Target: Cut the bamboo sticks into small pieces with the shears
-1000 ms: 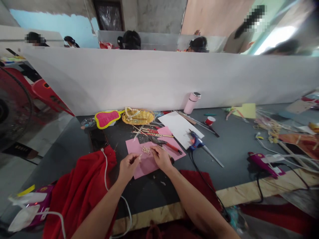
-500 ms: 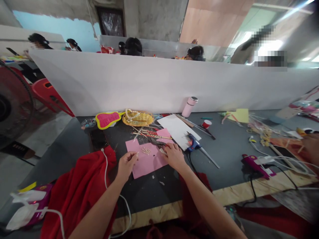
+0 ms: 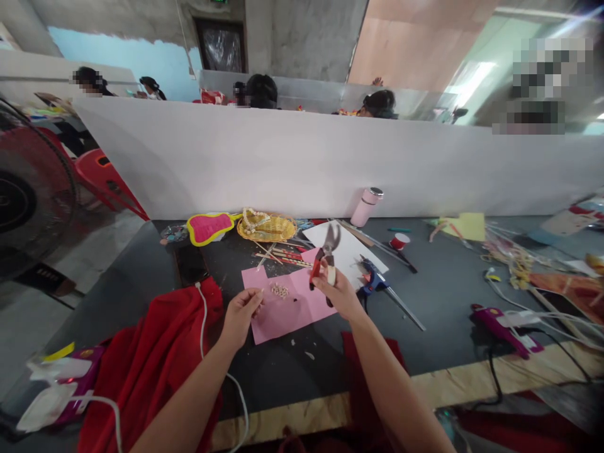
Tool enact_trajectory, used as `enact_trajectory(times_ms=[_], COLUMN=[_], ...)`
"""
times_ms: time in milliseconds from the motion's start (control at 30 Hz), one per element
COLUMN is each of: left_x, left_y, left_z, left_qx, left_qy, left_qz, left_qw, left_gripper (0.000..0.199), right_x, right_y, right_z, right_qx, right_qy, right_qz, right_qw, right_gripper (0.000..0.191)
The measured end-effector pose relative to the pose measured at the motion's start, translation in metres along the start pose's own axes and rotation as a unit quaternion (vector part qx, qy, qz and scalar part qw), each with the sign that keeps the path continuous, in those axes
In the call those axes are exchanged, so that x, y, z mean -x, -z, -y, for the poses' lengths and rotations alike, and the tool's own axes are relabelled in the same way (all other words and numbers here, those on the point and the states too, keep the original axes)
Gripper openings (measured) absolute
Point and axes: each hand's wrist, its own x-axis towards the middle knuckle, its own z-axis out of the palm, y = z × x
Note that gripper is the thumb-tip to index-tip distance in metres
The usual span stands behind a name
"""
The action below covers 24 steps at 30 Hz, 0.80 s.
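My right hand (image 3: 337, 290) is wrapped round the handles of a pair of pruning shears (image 3: 325, 255), whose blades point up and stand apart. Over the left edge of a pink paper sheet (image 3: 278, 321), my left hand (image 3: 241, 313) is closed in a pinch; what it holds is too small to make out. A small heap of pale beads or pieces (image 3: 279, 290) lies on the pink paper between my hands, with a tiny dark piece to its right.
Beyond the paper are a yellow basket (image 3: 267, 228), thin sticks, white paper (image 3: 352, 242) and a pink bottle (image 3: 367, 206). A blue glue gun (image 3: 372, 277) lies right of my right hand. Red cloth (image 3: 155, 346) and a white cable lie at left. People sit behind the white partition (image 3: 283, 157).
My right hand has taken hold of the shears and lifted them off the table, blades upward. My left hand keeps its pinch at the paper's edge. The view has shifted slightly.
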Motion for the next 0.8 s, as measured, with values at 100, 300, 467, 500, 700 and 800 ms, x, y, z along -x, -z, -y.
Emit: enact_trajectory(times_ms=[100, 300, 467, 500, 700, 800], left_x=[0.002, 0.003, 0.001, 0.000, 0.000, 0.000], left_y=[-0.001, -0.004, -0.003, -0.003, -0.005, -0.006], left_z=[-0.003, -0.006, -0.004, -0.004, -0.005, -0.005], left_qx=[0.027, 0.114, 0.141, 0.141, 0.127, 0.123], left_qy=[0.011, 0.051, 0.060, 0.057, 0.054, 0.056], left_qz=[0.001, -0.004, -0.005, -0.005, -0.011, -0.001], left_qw=[1.000, 0.992, 0.988, 0.988, 0.990, 0.991], left_gripper=[0.024, 0.023, 0.023, 0.023, 0.025, 0.026], right_x=[0.006, 0.013, 0.024, 0.026, 0.030, 0.031], right_y=[-0.012, -0.011, -0.023, -0.026, -0.035, -0.036], right_z=[-0.002, -0.009, -0.004, -0.003, -0.001, -0.001], right_qx=[-0.077, 0.255, 0.490, 0.508, 0.554, 0.555], right_qy=[0.010, 0.141, 0.165, 0.167, 0.162, 0.162], right_qz=[0.040, 0.067, 0.126, 0.132, 0.134, 0.142], right_qw=[0.996, 0.954, 0.846, 0.835, 0.805, 0.804], right_gripper=[0.017, 0.030, 0.044, 0.043, 0.040, 0.040])
